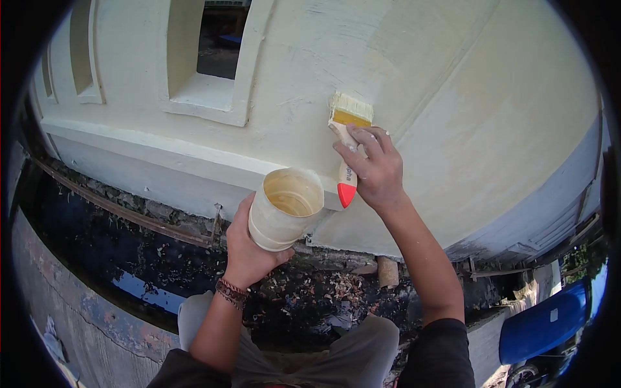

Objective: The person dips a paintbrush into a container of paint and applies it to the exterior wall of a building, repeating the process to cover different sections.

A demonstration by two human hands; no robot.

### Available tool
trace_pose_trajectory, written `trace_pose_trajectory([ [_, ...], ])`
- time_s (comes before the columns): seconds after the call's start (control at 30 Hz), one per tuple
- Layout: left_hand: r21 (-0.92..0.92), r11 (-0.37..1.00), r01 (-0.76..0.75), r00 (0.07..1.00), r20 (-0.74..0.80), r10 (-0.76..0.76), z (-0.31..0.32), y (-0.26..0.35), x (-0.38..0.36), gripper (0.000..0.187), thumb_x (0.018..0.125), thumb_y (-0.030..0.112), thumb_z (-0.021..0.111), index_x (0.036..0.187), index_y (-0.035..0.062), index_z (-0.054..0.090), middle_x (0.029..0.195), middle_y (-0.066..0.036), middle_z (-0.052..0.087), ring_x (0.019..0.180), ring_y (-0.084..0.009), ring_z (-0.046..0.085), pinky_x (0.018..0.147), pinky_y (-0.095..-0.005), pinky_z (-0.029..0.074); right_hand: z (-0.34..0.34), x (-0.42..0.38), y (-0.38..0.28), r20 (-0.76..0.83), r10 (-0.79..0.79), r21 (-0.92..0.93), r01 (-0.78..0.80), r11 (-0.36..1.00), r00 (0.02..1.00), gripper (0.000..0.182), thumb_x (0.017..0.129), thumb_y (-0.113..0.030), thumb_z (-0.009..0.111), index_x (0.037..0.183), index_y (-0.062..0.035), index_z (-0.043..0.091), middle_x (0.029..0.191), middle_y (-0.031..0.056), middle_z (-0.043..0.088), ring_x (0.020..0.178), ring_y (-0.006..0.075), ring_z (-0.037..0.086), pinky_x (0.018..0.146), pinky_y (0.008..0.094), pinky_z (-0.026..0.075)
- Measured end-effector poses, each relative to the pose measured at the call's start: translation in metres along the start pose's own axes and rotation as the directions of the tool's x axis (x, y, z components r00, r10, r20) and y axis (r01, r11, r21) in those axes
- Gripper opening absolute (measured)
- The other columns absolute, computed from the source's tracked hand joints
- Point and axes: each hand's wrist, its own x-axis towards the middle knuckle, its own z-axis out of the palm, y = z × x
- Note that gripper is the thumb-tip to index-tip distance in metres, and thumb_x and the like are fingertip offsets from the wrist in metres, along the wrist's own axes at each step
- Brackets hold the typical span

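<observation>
My right hand point(377, 165) grips a paintbrush point(347, 174) by its pale handle, which ends in a red tip. The cream-coated bristles point up and lie against the pale yellow wall point(304, 77). Lower and to the left, my left hand point(249, 242) is wrapped round a paint-smeared plastic cup point(275, 223). Its open mouth faces up toward me, and cream paint coats the inside. The cup is held in front of the wall's lower ledge, apart from the brush.
A window opening point(223, 39) with a raised frame is at the upper left. Below the wall runs a ditch point(155, 258) of dark water and litter, with a short pipe point(387, 272) sticking out. A concrete edge point(97, 304) borders it. A blue barrel point(543, 323) stands at right.
</observation>
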Motion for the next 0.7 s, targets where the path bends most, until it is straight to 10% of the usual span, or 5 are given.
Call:
trace_pose_trajectory([
  [0.17, 0.024, 1.0, -0.018, 0.999, -0.03, 0.018, -0.01, -0.005, 0.005, 0.095, 0.051, 0.007, 0.092, 0.136, 0.0015, 0.048, 0.121, -0.012, 0.065, 0.111, -0.0227, 0.065, 0.098, -0.0359, 0.051, -0.012, -0.006, -0.003, 0.289, 0.04, 0.221, -0.107, 0.969, 0.957, 0.04, 0.063, 0.0, 0.072, 0.101, -0.0116, 0.071, 0.106, 0.0087, 0.07, 0.102, 0.0299, 0.065, 0.081, 0.0378, 0.057],
  [0.33, -0.004, 1.0, -0.001, 0.999, -0.043, 0.001, -0.012, -0.002, 0.007, 0.093, 0.053, 0.006, 0.09, 0.136, 0.0013, 0.048, 0.122, -0.012, 0.065, 0.111, -0.0213, 0.065, 0.098, -0.0348, 0.051, -0.083, 0.108, 0.073, 0.032, 0.319, 0.3, -0.314, 0.901, 0.947, 0.024, 0.08, 0.003, 0.073, 0.099, -0.0116, 0.07, 0.096, 0.0038, 0.073, 0.085, 0.025, 0.066, 0.074, 0.035, 0.055],
  [0.47, -0.026, 1.0, -0.002, 0.999, -0.041, 0.001, -0.011, -0.004, 0.008, 0.092, 0.053, 0.005, 0.089, 0.136, 0.001, 0.048, 0.122, -0.011, 0.065, 0.111, -0.0205, 0.065, 0.098, -0.0342, 0.051, -0.098, 0.128, 0.092, -0.176, 0.163, 0.013, -0.164, 0.986, 0.971, 0.018, 0.086, -0.006, 0.075, 0.103, -0.0094, 0.072, 0.096, 0.0035, 0.075, 0.091, 0.017, 0.07, 0.078, 0.0312, 0.055],
  [0.53, -0.034, 0.999, 0.002, 0.999, -0.04, -0.003, -0.01, -0.004, 0.008, 0.092, 0.053, 0.005, 0.089, 0.136, 0.0007, 0.048, 0.122, -0.011, 0.065, 0.111, -0.0204, 0.065, 0.098, -0.0341, 0.051, -0.078, 0.104, 0.083, -0.057, -0.167, -0.215, 0.152, 0.965, 0.984, 0.03, 0.071, 0.0, 0.073, 0.097, -0.0136, 0.07, 0.103, 0.004, 0.072, 0.092, 0.0236, 0.066, 0.079, 0.0375, 0.053],
  [0.7, -0.082, 0.997, -0.008, 0.998, -0.058, 0.003, -0.015, 0.001, 0.007, 0.094, 0.052, 0.003, 0.089, 0.136, 0.0009, 0.047, 0.122, -0.011, 0.065, 0.111, -0.0206, 0.065, 0.098, -0.0348, 0.051, 0.003, -0.046, -0.006, 0.311, -0.236, 0.032, 0.238, 0.971, 0.92, 0.022, 0.079, -0.014, 0.063, 0.101, -0.0141, 0.068, 0.106, 0.0125, 0.068, 0.096, 0.0283, 0.064, 0.084, 0.0402, 0.053],
])
